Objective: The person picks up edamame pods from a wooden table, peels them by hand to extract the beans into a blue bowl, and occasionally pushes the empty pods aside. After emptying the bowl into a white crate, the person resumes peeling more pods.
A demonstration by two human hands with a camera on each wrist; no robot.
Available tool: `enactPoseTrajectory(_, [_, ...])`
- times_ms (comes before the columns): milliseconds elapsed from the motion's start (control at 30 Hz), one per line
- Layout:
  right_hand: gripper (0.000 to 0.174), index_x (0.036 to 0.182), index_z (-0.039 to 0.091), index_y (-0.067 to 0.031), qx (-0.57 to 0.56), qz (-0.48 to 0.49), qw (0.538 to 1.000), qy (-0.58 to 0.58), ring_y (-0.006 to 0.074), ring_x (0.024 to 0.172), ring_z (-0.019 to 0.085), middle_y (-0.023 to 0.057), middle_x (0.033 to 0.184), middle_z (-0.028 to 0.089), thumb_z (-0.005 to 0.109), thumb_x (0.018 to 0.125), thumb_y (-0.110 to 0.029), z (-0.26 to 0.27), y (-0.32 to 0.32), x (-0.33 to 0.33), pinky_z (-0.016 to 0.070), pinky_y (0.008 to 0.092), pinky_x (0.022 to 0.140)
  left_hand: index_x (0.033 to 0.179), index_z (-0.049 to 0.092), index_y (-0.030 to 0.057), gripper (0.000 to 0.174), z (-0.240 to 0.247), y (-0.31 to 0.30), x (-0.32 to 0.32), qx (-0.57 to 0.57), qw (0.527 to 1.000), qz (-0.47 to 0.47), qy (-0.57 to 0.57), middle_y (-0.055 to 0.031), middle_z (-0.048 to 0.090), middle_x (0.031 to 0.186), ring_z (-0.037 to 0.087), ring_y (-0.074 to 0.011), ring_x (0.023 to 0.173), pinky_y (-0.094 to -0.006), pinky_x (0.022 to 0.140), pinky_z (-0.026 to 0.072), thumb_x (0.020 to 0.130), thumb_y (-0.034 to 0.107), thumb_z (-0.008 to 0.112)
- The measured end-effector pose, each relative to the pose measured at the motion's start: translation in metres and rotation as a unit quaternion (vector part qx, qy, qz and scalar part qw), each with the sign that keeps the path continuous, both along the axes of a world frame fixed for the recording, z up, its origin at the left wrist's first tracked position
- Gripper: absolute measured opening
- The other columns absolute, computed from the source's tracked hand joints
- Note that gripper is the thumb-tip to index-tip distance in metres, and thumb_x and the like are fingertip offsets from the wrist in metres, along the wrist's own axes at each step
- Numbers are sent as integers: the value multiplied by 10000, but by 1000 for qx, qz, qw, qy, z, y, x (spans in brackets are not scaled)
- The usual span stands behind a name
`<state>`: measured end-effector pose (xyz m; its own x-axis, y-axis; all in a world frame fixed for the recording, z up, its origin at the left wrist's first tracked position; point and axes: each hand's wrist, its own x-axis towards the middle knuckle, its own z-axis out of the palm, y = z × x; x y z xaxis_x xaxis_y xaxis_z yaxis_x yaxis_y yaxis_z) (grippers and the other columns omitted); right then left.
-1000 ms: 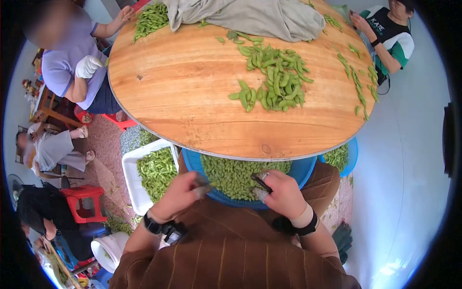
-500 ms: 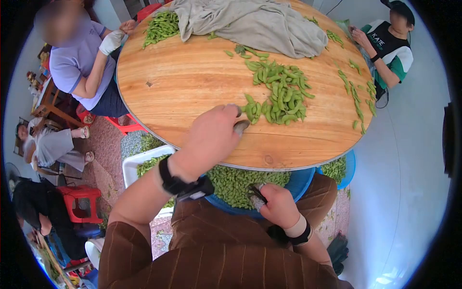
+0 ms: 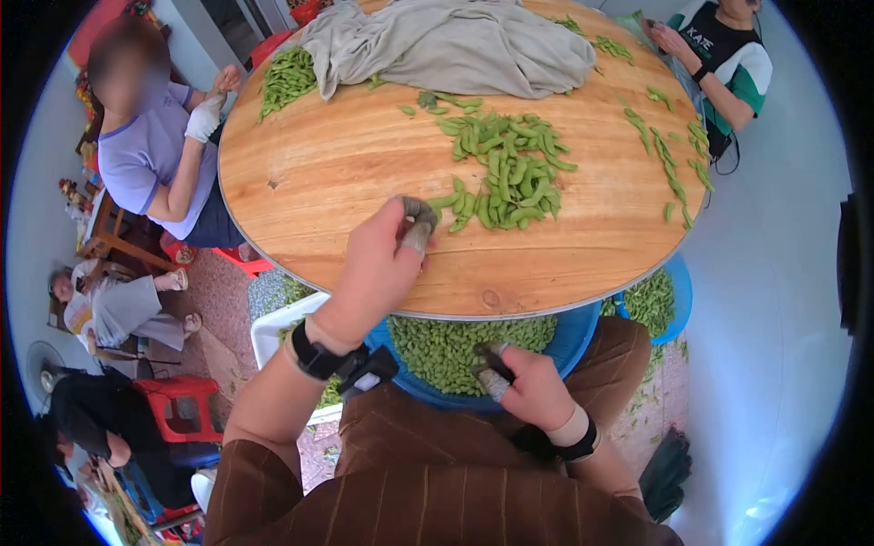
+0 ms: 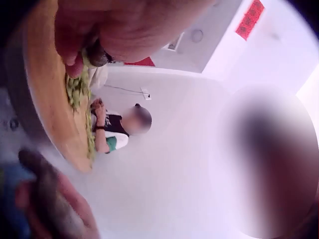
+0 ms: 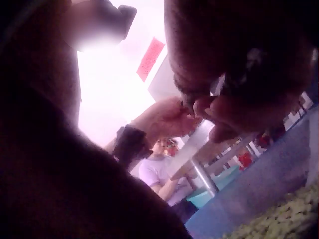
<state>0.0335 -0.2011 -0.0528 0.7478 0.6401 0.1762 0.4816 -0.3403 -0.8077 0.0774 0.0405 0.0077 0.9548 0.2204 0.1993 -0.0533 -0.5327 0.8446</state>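
Observation:
My left hand (image 3: 381, 259) reaches over the round wooden table, its thumb and forefinger in grey finger covers. They pinch a green edamame pod (image 3: 443, 201) at the left edge of a pod pile (image 3: 517, 182). In the left wrist view a bit of green shows between the fingertips. My right hand (image 3: 535, 389) hangs over a blue basin (image 3: 580, 338) of shelled edamame beans (image 3: 432, 350). Its covered thumb and forefinger are slightly apart, the other fingers loosely curled, with nothing seen between them.
The table (image 3: 319, 209) overhangs the basin's far side. A grey cloth (image 3: 455, 45) covers its back, with another pod heap (image 3: 288, 80) beside it. A white tray (image 3: 266, 338) stands left and a second blue tub (image 3: 681, 296) right. Two people sit at the table.
My left hand has risen from above the basin to the pods on the table and has taken hold of one. The right hand has stayed over the beans.

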Motion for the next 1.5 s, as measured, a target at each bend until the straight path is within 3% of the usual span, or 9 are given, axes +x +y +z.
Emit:
enactPoseTrajectory(267, [240,1111,472,-1,163,-2,921,354,78,533,550,39,781,616,494,878,-50,36,-8,4,454,225,465,1078,512,24,205,6,-43,-66,-301,918,-165,198,-54,630,920,587,-100,729,-243,635,490,887,-41,477])
enactPoseTrajectory(767, [210,1121,538,-19,118,0,942,316,49,515,482,-4,755,584,491,924,-74,36,-7,0,394,192,442,991,574,-9,212,-18,-48,-89,39,984,-163,54,-93,642,862,604,-142,681,-279,595,486,783,-48,564])
enactPoseTrajectory(833, [211,1122,544,-21,116,8,940,322,49,512,473,-3,757,585,487,925,-69,37,-6,0,382,188,439,895,555,-15,200,-6,-51,-91,193,967,-159,-42,-224,600,813,560,-426,672,-391,607,481,701,-22,603])
enactPoseTrajectory(967, [213,1130,543,-31,146,3,910,388,43,489,442,6,740,568,471,935,-77,47,-6,-1,364,185,422,912,550,-1,153,-10,-47,-89,178,964,-184,-70,-178,621,801,579,-324,611,-347,564,466,771,-8,607])
enactPoseTrajectory(1033, [192,1096,551,-52,264,42,755,599,49,473,420,6,723,532,462,925,-60,57,-8,2,361,198,410,919,550,23,60,-5,-41,-84,-410,853,-190,262,-107,628,784,575,-189,589,-282,524,447,866,34,576])
enactPoseTrajectory(1133, [234,1165,509,-49,315,93,634,700,53,460,386,19,757,525,470,947,-122,49,-13,8,349,195,398,943,561,35,51,-25,-36,-82,-624,685,-257,273,-67,627,791,550,-97,600,-221,521,433,923,75,536])
enactPoseTrajectory(1267, [258,1188,497,-54,327,114,608,715,52,464,387,20,764,526,464,952,-154,44,-15,8,343,191,393,946,570,44,62,-28,-34,-77,-636,654,-289,291,-57,631,770,560,-109,583,-218,514,434,920,94,545])
enactPoseTrajectory(1333, [218,1141,520,-52,278,21,731,623,59,474,424,17,750,542,482,945,-139,48,-10,8,363,196,395,894,581,29,102,-21,-40,-76,-405,849,-152,305,-53,618,722,553,-101,570,-240,506,435,898,131,583])
enactPoseTrajectory(1500, [252,1170,520,-43,172,-50,877,446,66,486,471,17,744,570,454,927,-68,29,-2,-2,402,202,423,806,562,-1,179,-24,-47,-93,41,986,-112,115,-138,597,700,579,-263,574,-345,532,454,827,162,634])
